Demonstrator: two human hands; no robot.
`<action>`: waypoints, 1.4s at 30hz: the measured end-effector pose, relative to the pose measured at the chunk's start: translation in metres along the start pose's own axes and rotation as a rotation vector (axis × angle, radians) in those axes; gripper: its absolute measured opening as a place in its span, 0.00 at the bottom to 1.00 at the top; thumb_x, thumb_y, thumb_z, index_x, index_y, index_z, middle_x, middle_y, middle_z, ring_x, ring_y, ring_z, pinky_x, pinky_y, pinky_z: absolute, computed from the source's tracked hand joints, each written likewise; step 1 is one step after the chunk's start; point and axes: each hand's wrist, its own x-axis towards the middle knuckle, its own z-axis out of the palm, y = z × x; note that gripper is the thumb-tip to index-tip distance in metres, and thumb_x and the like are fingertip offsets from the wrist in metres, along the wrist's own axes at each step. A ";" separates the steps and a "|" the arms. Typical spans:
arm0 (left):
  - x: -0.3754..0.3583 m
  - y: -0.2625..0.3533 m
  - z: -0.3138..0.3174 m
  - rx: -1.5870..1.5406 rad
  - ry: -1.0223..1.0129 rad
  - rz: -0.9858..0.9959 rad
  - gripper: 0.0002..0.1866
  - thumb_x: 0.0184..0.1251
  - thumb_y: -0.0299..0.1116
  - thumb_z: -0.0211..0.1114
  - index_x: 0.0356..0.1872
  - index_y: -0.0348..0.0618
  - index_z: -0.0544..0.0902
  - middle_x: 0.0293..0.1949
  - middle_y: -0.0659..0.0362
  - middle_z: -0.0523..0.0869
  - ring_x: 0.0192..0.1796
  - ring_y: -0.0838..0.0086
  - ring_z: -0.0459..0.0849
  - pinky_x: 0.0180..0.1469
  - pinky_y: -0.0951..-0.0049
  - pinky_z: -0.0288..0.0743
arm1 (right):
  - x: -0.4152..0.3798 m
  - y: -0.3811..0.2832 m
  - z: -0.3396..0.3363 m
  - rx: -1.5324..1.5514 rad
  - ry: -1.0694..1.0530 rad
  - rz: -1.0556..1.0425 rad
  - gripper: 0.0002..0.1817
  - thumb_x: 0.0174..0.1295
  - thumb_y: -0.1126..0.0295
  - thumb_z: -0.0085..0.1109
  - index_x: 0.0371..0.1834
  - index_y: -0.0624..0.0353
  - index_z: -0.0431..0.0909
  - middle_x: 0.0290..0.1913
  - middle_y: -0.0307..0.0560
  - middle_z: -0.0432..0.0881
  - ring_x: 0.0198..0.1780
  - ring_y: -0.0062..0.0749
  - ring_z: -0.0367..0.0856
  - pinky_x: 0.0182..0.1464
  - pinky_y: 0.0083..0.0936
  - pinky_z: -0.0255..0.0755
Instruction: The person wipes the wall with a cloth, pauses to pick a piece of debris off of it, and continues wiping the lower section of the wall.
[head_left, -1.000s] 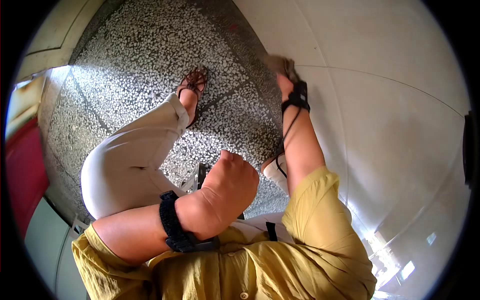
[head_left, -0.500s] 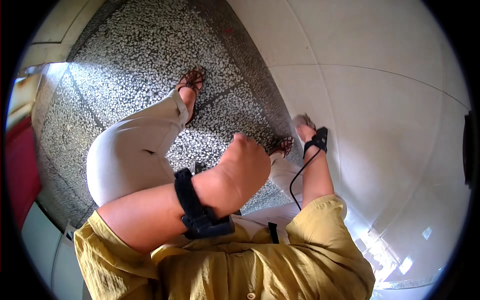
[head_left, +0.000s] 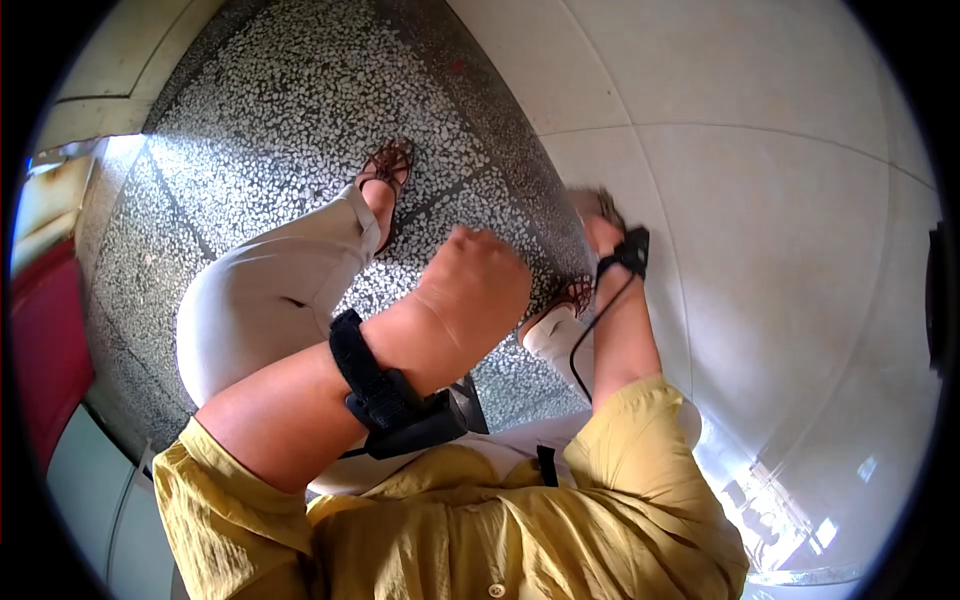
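Note:
My left hand is closed in a fist over the speckled floor, back of the hand up, and the curled fingers hide whatever may be inside. A black strap with a small box goes round that wrist. My right hand is at the pale tiled surface, smeared by motion. At its fingers shows a greyish-brown, ragged-edged wad, like a rag or scrubber; I cannot tell its kind. Another black strapped device, with a cable, sits on my right wrist.
The speckled terrazzo floor meets the pale tiles along a dark border strip. My sandalled feet stand on the floor. At left are a dark red panel and a cream cabinet-like panel. Light glares off the tiles at lower right.
My right hand has moved a little up and left along the pale tiles with the wad. My left fist has shifted slightly up and left, still closed.

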 end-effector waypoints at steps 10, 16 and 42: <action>-0.008 0.010 0.003 0.007 -0.003 0.043 0.05 0.54 0.31 0.61 0.32 0.45 0.80 0.29 0.62 0.81 0.37 0.71 0.82 0.40 0.70 0.74 | -0.015 -0.043 -0.061 -0.398 0.163 -0.102 0.25 0.65 0.51 0.47 0.56 0.56 0.76 0.53 0.45 0.80 0.54 0.36 0.76 0.57 0.27 0.68; -0.001 0.010 0.003 -0.005 -0.065 0.061 0.07 0.54 0.31 0.61 0.34 0.44 0.79 0.29 0.62 0.81 0.37 0.70 0.82 0.41 0.70 0.73 | 0.050 0.036 0.077 -0.801 0.179 -0.178 0.25 0.67 0.51 0.46 0.57 0.56 0.76 0.54 0.45 0.80 0.55 0.36 0.76 0.57 0.27 0.68; -0.004 0.020 -0.013 -0.059 -0.258 0.118 0.19 0.55 0.30 0.60 0.49 0.36 0.79 0.35 0.57 0.81 0.43 0.65 0.80 0.53 0.63 0.71 | 0.027 0.028 -0.055 0.050 -0.225 -0.068 0.29 0.71 0.55 0.37 0.72 0.56 0.60 0.74 0.41 0.61 0.72 0.37 0.60 0.71 0.31 0.55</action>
